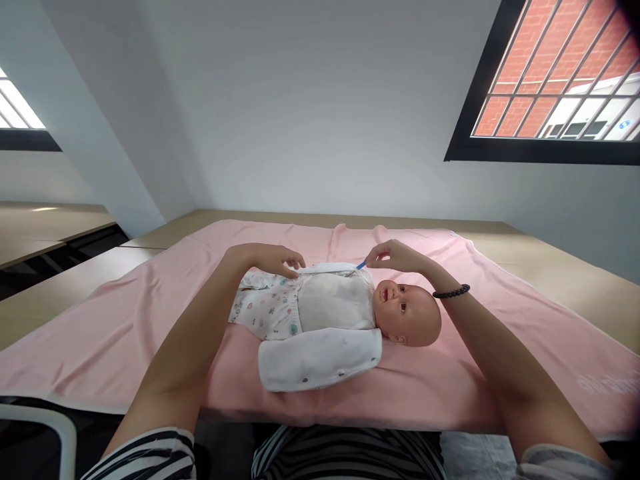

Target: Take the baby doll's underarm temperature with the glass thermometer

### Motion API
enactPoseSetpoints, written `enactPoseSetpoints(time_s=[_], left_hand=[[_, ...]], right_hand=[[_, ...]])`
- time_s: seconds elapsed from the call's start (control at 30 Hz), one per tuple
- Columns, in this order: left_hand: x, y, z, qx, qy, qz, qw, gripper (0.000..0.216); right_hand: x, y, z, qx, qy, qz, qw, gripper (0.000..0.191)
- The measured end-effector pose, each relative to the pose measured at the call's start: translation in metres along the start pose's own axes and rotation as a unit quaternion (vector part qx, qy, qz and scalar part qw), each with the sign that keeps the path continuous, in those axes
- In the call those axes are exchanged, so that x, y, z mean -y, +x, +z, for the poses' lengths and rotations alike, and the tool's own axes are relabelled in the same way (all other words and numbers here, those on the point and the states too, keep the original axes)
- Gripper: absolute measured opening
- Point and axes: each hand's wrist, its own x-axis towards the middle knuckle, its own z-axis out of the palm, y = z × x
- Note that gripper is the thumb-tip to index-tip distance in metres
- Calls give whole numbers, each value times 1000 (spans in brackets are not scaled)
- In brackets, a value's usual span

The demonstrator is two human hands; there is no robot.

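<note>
A baby doll [407, 315] lies on its back, head to the right. It wears patterned white trousers [267, 310] and a plain white top over its chest [337, 301]. A white jacket [320, 360] is spread open beneath it, one side folded out towards me. My left hand [270, 259] is at the far side of the doll's waist, thumb and fingers apart by the jacket's far flap [327, 268]. Near the doll's neck, my right hand [393, 256] pinches a slim blue strip [361, 265] at that flap's end. What the blue strip belongs to is unclear.
A pink blanket [150, 313] with wrinkles covers most of the wooden table [555, 263]. Its near edge runs just before my body. Behind stands a pale wall [320, 120] with a barred window [560, 73] at right. A white curved rail [50, 417] shows at lower left.
</note>
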Motion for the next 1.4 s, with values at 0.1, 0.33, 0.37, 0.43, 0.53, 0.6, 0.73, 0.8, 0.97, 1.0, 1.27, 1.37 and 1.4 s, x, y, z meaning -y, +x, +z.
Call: enactPoseSetpoints(time_s=[0.1,0.33,0.37,0.43,0.53,0.6,0.73,0.8,0.97,1.0,1.27,1.37,1.4], left_hand=[[-7,-3,-1,-41,0,28,999,53],[-39,-6,3,-248,-80,167,951,42],[-47,-5,4,-275,-118,196,934,46],[-62,-3,6,-309,-192,249,897,51],[-82,-3,1,-373,-283,305,829,40],[-90,-7,-6,-445,-319,321,773,34],[-98,-22,-18,-568,-332,313,685,34],[-98,-30,-18,-602,-326,308,661,33],[-96,-41,-9,-618,-304,314,653,29],[-95,-42,-7,-616,-303,312,657,29],[-100,-43,-2,-619,-270,329,660,22],[-102,-42,-1,-626,-255,345,652,18],[-102,-42,0,-628,-251,345,651,18]], right_hand=[[1,-2,-4,-146,-19,0,989,28],[41,-10,-14,-348,107,-42,930,31],[51,-10,-15,-366,131,-61,919,32],[72,-10,-17,-397,166,-100,897,36],[102,-7,-20,-433,181,-150,870,42],[118,-5,-23,-446,178,-172,860,41],[138,-6,-23,-435,172,-195,862,33],[144,-10,-19,-426,173,-202,865,30],[150,-20,-10,-423,192,-194,864,21],[151,-21,-9,-426,191,-193,863,21],[150,-28,-13,-448,189,-193,852,10],[146,-29,-15,-435,174,-198,861,7],[144,-30,-16,-433,169,-197,863,7]])
